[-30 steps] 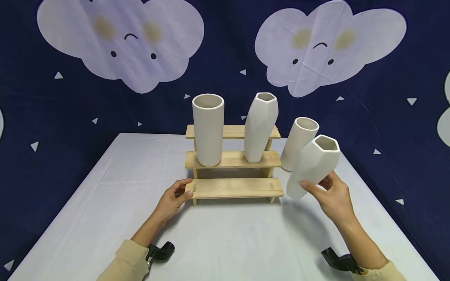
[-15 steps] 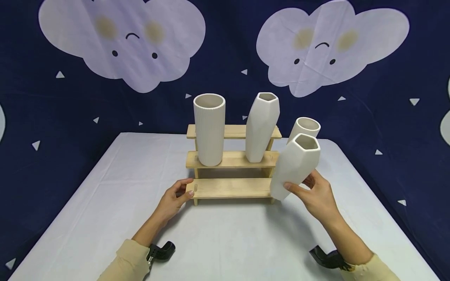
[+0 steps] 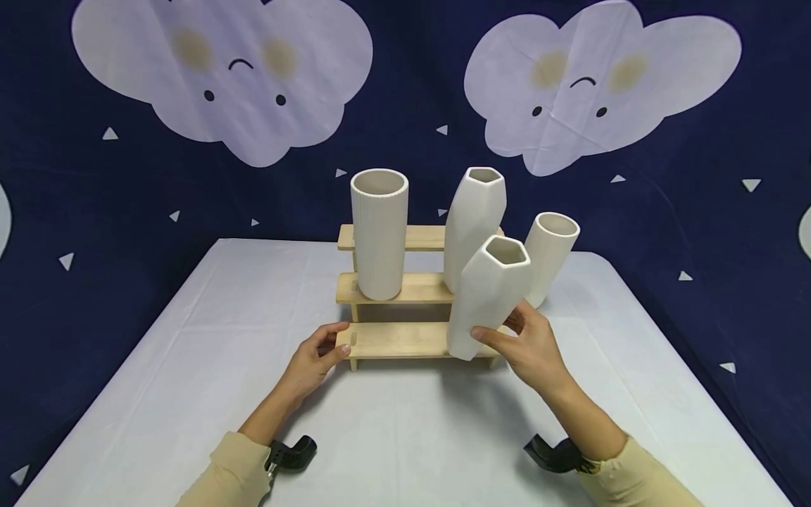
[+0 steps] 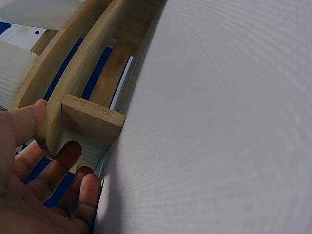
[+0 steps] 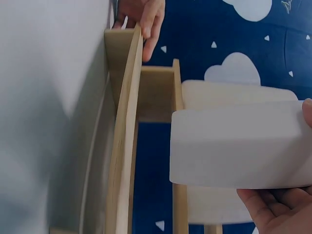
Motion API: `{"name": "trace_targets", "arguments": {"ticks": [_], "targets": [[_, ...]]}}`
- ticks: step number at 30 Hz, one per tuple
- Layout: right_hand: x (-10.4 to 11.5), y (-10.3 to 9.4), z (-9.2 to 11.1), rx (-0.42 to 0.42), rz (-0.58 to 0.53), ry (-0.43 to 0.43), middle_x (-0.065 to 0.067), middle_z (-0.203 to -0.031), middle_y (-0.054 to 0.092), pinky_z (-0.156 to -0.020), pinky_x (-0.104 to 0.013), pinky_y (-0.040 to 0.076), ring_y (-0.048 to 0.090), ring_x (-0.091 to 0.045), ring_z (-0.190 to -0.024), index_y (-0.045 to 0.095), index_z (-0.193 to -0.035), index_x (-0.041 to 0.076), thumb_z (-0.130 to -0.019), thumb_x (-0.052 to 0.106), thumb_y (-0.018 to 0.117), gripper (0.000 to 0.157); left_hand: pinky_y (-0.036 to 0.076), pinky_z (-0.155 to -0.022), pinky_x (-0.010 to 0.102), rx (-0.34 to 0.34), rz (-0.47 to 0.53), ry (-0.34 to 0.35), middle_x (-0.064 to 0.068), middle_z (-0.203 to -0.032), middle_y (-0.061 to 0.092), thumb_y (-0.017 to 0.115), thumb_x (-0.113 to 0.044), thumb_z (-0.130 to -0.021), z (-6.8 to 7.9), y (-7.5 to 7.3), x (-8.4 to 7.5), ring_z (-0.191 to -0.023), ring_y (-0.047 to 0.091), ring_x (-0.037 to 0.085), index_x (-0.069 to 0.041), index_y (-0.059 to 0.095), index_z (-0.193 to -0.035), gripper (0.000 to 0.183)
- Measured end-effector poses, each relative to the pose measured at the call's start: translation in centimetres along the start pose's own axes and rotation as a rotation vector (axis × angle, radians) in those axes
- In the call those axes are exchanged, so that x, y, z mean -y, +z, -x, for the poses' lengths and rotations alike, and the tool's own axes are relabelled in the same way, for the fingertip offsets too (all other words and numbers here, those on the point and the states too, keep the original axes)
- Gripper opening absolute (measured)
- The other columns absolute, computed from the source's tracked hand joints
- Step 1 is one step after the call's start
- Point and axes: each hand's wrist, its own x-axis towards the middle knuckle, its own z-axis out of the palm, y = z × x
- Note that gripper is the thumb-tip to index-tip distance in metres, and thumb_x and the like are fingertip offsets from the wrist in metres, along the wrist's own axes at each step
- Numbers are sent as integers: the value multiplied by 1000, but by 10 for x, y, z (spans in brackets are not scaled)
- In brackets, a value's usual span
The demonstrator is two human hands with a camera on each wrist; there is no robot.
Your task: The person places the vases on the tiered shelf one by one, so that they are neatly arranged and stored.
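Note:
A three-step wooden stand (image 3: 399,340) stands on the white-covered table. My left hand (image 3: 310,362) pinches the left end of its lowest step; in the left wrist view, the thumb and fingers lie on either side of that board (image 4: 53,122). In my right hand (image 3: 532,348) is a white faceted vase (image 3: 484,299), tilted with its mouth to the upper right. It overlaps the right half of the lowest step, and in the right wrist view a gap shows between the vase's base (image 5: 195,146) and that step (image 5: 124,141). On the middle step stand a ribbed cylindrical vase (image 3: 379,239) and another faceted vase (image 3: 472,218).
A plain cylindrical vase (image 3: 550,250) stands on the table (image 3: 253,303) to the right of the stand, partly behind the held vase. A dark blue cloth (image 3: 412,84) with clouds hangs behind the table.
My right hand has carried the faceted vase leftward, from right of the stand to over its lowest step. The left hand has kept its place on the step's end.

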Motion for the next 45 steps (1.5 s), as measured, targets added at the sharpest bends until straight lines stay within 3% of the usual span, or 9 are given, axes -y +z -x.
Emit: {"name": "trace_targets", "arguments": {"ticks": [15, 27, 34, 45], "targets": [[9, 44, -17, 81, -201, -53, -11, -123, 63, -93, -34, 46, 62, -10, -104, 55, -127, 9, -73, 7, 80, 60, 43, -76, 24, 21, 6, 18, 14, -115, 57, 63, -28, -90, -2, -1, 0, -96, 53, 16, -16, 51, -133, 45], [9, 69, -25, 123, -269, 0, -12, -124, 61, -93, -35, 48, 61, -24, -110, 55, -125, 7, -74, 10, 79, 57, 43, -75, 24, 20, 10, 10, 14, -115, 57, 64, -26, -91, -1, -1, 0, -95, 53, 17, -16, 51, -133, 45], [7, 81, -29, 147, -306, -11, -14, -123, 61, -89, -30, 50, 62, -25, -108, 55, -126, 7, -74, 11, 79, 58, 43, -74, 24, 21, 14, 12, 14, -115, 57, 63, -26, -91, -1, -1, 0, -95, 53, 17, -16, 51, -133, 45], [6, 95, -32, 170, -296, -23, -12, -125, 60, -92, -36, 50, 61, -26, -110, 54, -128, 10, -74, 11, 79, 59, 43, -77, 25, 26, 10, 5, 14, -116, 57, 63, -25, -91, -1, -1, 0, -98, 54, 18, -16, 50, -133, 45]]}}
